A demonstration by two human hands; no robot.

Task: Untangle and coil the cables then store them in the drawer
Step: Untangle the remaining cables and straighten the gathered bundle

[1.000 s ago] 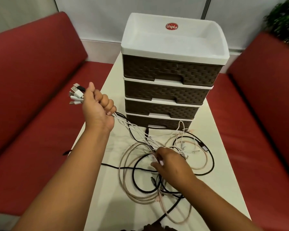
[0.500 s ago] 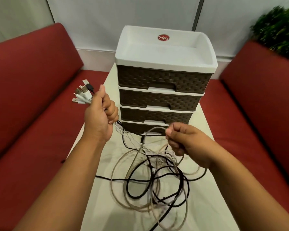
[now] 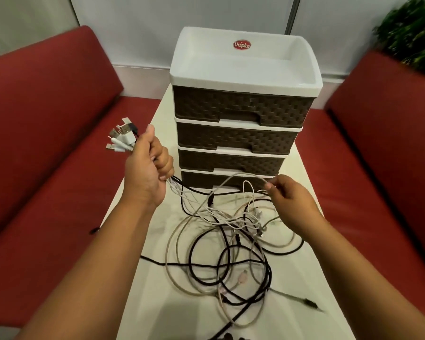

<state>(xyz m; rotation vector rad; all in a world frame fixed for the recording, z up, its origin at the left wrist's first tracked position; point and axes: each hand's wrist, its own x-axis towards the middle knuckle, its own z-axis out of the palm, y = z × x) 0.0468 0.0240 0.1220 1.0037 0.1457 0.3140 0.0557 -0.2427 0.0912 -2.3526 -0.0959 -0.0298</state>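
A tangle of black, white and beige cables lies on the white table in front of a drawer unit with brown woven fronts and a white top tray. All its drawers look shut. My left hand grips a bundle of cables in its fist, with several USB plugs sticking out above it. My right hand pinches a thin white cable that loops up in front of the lowest drawer.
Red sofas flank the narrow table on both sides. A green plant stands at the back right. One black cable end trails toward the table's right front, another hangs off the left edge.
My right hand rose from the tangle on the table, lifting one thin white cable up and to the right. My left hand kept its grip on the bundle.
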